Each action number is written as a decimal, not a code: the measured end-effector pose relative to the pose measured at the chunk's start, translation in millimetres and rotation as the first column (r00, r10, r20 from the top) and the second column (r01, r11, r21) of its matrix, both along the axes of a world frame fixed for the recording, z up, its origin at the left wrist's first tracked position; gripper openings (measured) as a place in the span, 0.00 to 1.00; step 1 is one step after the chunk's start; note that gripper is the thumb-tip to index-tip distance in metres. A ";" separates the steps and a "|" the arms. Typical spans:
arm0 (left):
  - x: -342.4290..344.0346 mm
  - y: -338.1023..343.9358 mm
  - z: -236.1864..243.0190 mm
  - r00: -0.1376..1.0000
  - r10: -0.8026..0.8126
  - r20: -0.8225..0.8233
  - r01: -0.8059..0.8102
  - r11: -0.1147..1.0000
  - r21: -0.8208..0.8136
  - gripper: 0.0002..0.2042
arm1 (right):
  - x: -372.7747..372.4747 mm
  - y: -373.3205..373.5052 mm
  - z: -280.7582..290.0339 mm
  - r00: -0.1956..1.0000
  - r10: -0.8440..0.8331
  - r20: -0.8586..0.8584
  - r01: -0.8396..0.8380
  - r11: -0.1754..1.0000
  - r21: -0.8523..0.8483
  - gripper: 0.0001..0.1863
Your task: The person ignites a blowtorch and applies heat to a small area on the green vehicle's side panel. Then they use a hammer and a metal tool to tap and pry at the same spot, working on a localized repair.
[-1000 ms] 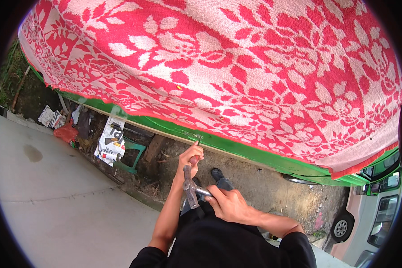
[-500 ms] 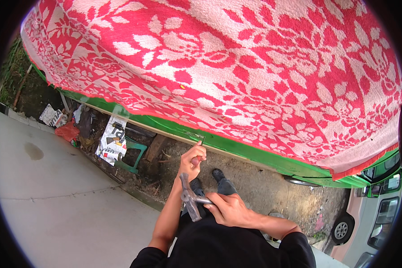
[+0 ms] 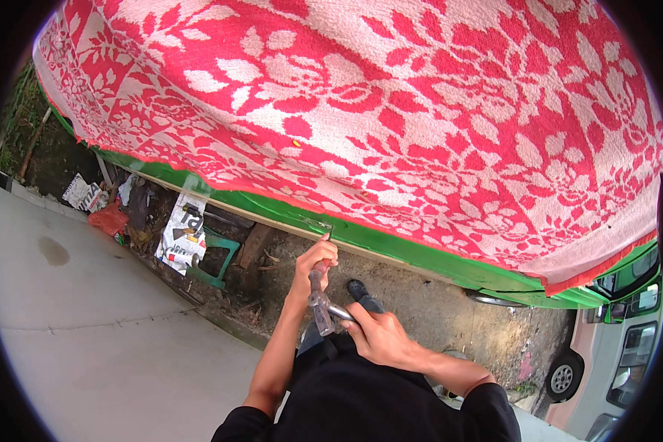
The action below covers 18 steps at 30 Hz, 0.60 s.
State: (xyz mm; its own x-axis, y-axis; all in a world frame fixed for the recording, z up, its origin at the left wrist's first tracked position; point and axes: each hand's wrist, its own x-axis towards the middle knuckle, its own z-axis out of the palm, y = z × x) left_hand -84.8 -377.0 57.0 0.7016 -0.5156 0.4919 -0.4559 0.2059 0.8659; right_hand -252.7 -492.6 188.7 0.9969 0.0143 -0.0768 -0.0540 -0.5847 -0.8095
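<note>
My left hand (image 3: 313, 267) is closed round a red-handled tool (image 3: 324, 264) with a thin metal shaft; whether it is a chisel or a screwdriver I cannot tell. Its tip reaches up to a scraped patch (image 3: 318, 224) on the green metal edge (image 3: 272, 208). In my right hand (image 3: 383, 337) is a hammer (image 3: 320, 303), gripped by its metal handle. The hammer's upper face is at the butt of the red handle, seemingly against it. Just above, a red and white floral towel (image 3: 361, 103) drapes over the green vehicle body.
Below the edge runs a pale strip (image 3: 376, 258) along rough ground. At left lie a printed white sack (image 3: 184, 239), a green plastic frame (image 3: 217, 258), a red bag (image 3: 110, 219) and a concrete slab (image 3: 88, 309). A parked vehicle's wheel (image 3: 563, 376) stands at right.
The hammer has swung up and away from me, from beside my left wrist to the end of the red handle. My left hand stays nearly in place.
</note>
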 end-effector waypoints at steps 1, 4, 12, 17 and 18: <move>0.2 -0.2 2.3 1.000 0.004 -0.002 -0.004 1.000 -0.003 0.05 | -1.4 1.3 -1.7 1.000 0.003 0.004 -0.003 1.000 0.015 0.11; 1.4 -0.4 6.7 1.000 0.007 -0.009 -0.007 1.000 0.009 0.06 | -1.4 3.1 -2.3 1.000 0.019 0.008 -0.019 0.999 0.029 0.11; 0.3 0.4 -3.7 0.999 0.032 -0.006 -0.032 0.999 0.016 0.12 | -1.1 5.9 8.0 0.994 0.050 0.097 -0.056 0.997 0.050 0.11; -1.1 -1.2 0.1 1.000 0.024 -0.008 -0.024 1.000 -0.020 0.12 | 0.4 7.4 9.2 0.990 0.055 0.126 -0.062 0.997 0.048 0.11; -0.2 -1.0 0.1 1.000 0.020 -0.013 -0.021 1.000 -0.020 0.12 | 0.6 7.5 8.0 0.991 0.051 0.126 -0.058 0.997 0.050 0.11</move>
State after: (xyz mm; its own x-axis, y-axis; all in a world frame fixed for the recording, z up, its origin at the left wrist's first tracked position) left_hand -85.0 -378.0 57.1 0.7184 -0.4912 0.4925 -0.4487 0.2139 0.8677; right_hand -252.2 -485.1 196.7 0.9963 0.0693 0.0500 0.0796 -0.5398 -0.8380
